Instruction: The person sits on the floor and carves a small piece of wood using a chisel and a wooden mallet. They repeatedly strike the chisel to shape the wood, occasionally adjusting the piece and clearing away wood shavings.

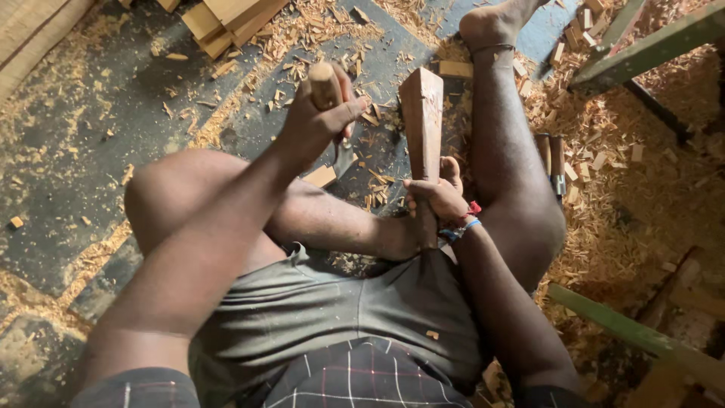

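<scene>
While the person sits on a floor deep in chips, the scene reads left to right like this:

Floor: dark boards (98, 113) at the left, strewn with pale wood chips (302, 30) and offcuts.
Wood blocks: a stack of pale blocks (226, 19) lies at the top edge, well apart from the hands.
Left hand: the left hand (313, 117) is raised above the bent knee, fingers wrapped tight and pressed together around the wooden handle (325, 83) of a tool.
Tool head: a grey metal blade (343, 159) shows just below that fist; I cannot tell its exact shape.
Workpiece: a tapered dark wooden piece (421, 121) stands nearly upright between the legs, wide end up, lower end hidden at the lap.
Right hand: the right hand (438, 198) grips the piece low down, fingers curled around it, thumb beside it; coloured bands sit at the wrist.
Right leg: the leg (506, 151) stretches out just beside the piece, foot at the top.
Spare tools: two handled tools (551, 162) lie in the chips to the right.
Bench legs: green timbers (642, 49) cross the right side.
Risk: the blade is near the holding fingers and bare legs; a glancing stroke off the hard taper, or the piece twisting in a one-handed grip, could cut them, I judge.
</scene>
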